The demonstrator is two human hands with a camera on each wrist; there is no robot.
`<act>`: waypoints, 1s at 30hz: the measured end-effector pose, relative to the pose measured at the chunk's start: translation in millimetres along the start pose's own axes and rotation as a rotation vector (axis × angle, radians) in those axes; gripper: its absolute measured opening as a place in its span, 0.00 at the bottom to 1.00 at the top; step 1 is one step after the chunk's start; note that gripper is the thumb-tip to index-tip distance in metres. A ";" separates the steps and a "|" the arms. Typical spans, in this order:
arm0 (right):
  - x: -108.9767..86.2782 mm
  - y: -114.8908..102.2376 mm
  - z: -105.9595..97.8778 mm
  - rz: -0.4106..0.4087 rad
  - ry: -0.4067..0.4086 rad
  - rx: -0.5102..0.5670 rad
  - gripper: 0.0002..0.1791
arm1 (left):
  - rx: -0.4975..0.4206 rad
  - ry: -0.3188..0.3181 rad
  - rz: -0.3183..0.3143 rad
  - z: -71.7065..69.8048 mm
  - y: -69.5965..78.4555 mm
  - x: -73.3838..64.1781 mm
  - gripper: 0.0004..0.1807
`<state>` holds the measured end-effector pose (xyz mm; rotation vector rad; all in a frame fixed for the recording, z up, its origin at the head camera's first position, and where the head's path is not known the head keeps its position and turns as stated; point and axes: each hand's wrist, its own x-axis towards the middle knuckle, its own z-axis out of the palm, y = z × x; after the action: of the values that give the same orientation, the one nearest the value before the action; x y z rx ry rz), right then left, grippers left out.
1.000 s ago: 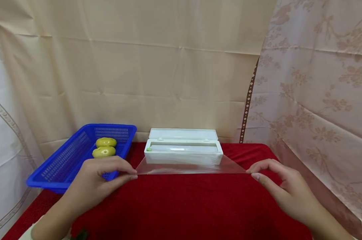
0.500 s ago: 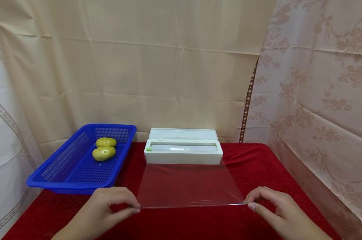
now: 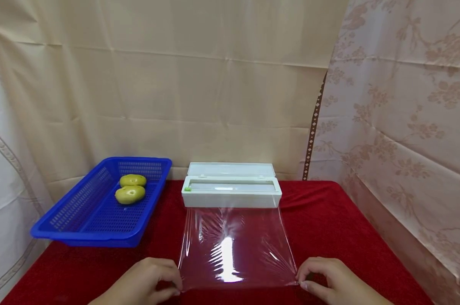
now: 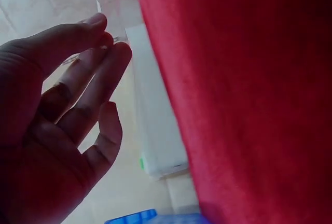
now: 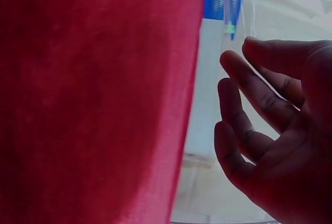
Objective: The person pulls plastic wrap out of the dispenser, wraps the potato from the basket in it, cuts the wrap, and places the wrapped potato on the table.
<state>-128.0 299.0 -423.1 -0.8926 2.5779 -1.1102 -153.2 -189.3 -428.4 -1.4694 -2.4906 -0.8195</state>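
Note:
A clear sheet of plastic wrap stretches from a white wrap dispenser box toward the front of the table. My left hand pinches its near left corner between thumb and fingers. At the near right corner, my right hand pinches the film the same way. The box's lid stands raised at the back, and a small green cutter slide sits at its left end. In the left wrist view, thumb and fingertips of the left hand meet at the film's edge.
Left of the box stands a blue plastic basket holding two yellow-green, potato-like items. A red cloth covers the table. Beige curtain hangs behind, with a floral curtain along the right.
Both hands have drawn the plastic wrap toward me and lower, so a longer sheet now lies out from the box. The box and basket have stayed in place.

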 end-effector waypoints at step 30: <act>20.0 13.1 11.7 0.031 -0.042 -0.105 0.06 | -0.055 -0.147 -0.104 12.1 -14.9 5.9 0.04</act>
<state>-145.2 287.1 -439.5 -0.8860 2.6273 -0.9456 -167.0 -184.1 -442.1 -1.4791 -2.6924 -0.8310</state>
